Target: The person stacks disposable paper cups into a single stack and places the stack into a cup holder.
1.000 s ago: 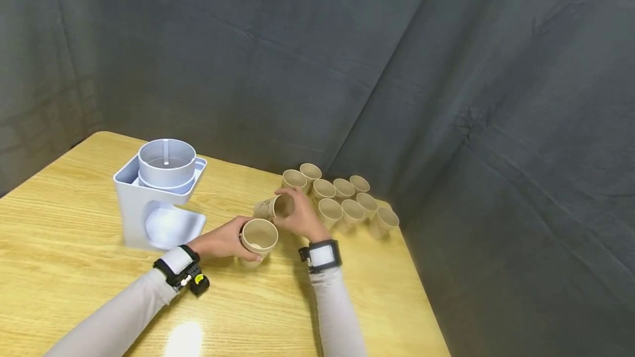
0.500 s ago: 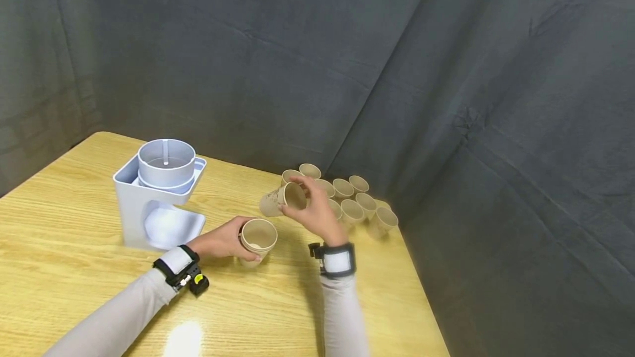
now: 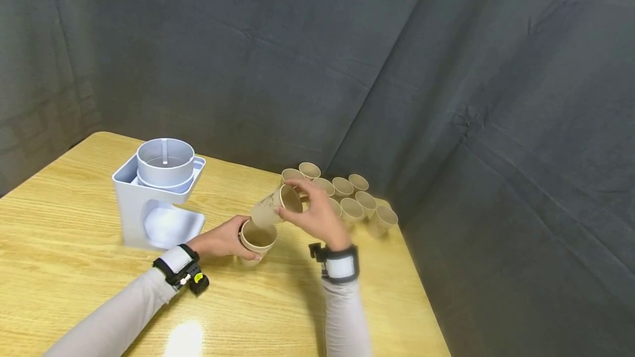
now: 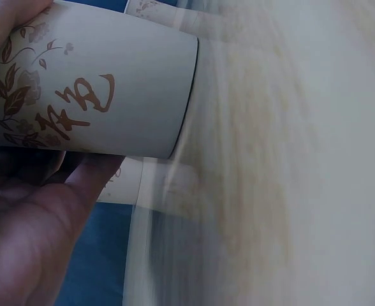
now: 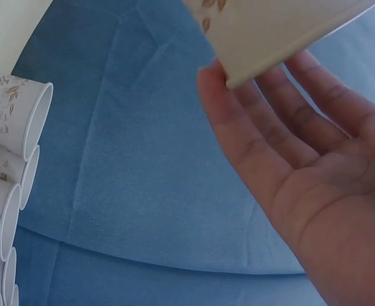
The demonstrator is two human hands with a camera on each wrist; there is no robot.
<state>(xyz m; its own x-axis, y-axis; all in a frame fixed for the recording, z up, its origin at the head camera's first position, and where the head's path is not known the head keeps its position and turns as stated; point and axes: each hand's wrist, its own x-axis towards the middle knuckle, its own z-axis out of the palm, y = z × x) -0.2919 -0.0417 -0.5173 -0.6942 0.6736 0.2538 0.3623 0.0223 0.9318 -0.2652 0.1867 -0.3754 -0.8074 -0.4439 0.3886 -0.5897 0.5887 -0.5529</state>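
Note:
In the head view my left hand (image 3: pixel 224 239) grips an upright paper cup (image 3: pixel 251 242), with more than one rim line showing near its top. The left wrist view shows that cup's flower print and brown lettering (image 4: pixel 79 105) close up. My right hand (image 3: pixel 319 216) holds another paper cup (image 3: pixel 268 209) by its rim end, tilted, mouth toward the right. The base of this tilted cup overlaps the mouth of the left-hand cup. In the right wrist view the fingers (image 5: pixel 264 127) lie along the rim of the printed cup (image 5: pixel 270 38).
Several paper cups (image 3: pixel 353 210) stand upright in a cluster at the table's back right corner. A white device (image 3: pixel 131 211) with a round tub (image 3: pixel 166 172) on top stands at the left. Dark curtain (image 3: pixel 238 70) hangs behind the wooden table (image 3: pixel 238 313).
My right hand first drew its cup up and to the right, away from the cluster, then brought its base left and down over the left-hand cup. The left hand stayed put.

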